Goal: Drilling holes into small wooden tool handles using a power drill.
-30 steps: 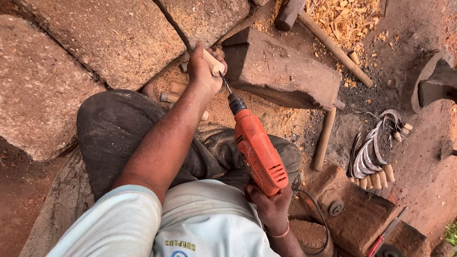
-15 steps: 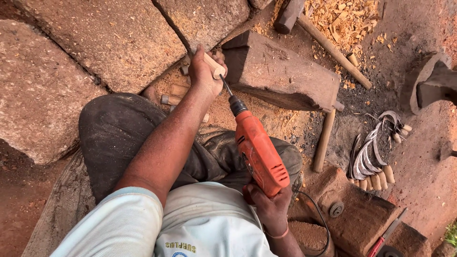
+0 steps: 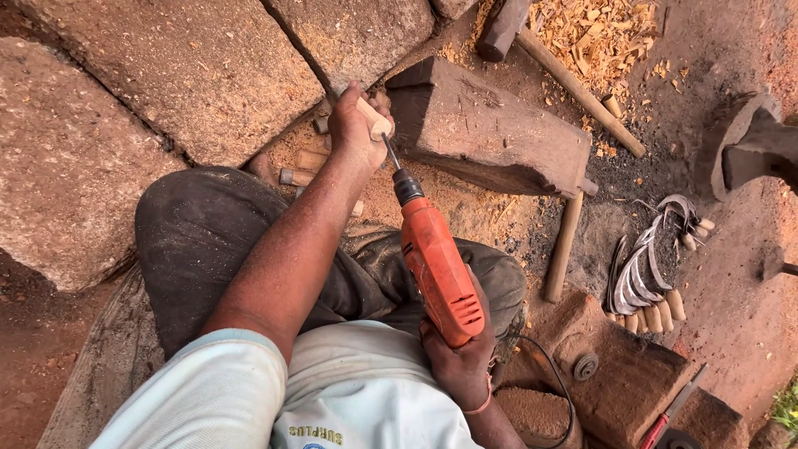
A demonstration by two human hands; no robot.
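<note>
Head view: one pale wooden peg (image 3: 373, 119), far of centre, is gripped in the left hand (image 3: 353, 129); one orange drill (image 3: 438, 266), clasped by the right hand (image 3: 461, 366), has its bit touching it. One wooden block (image 3: 490, 133) lies just right.

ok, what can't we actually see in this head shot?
- Wooden peg: mostly wrapped by the left hand; head view.
- Drill bit tip: hidden where it meets the peg.
- Drill trigger: covered by the right hand.
- Red-handled tool: cut off by the bottom edge.
</note>
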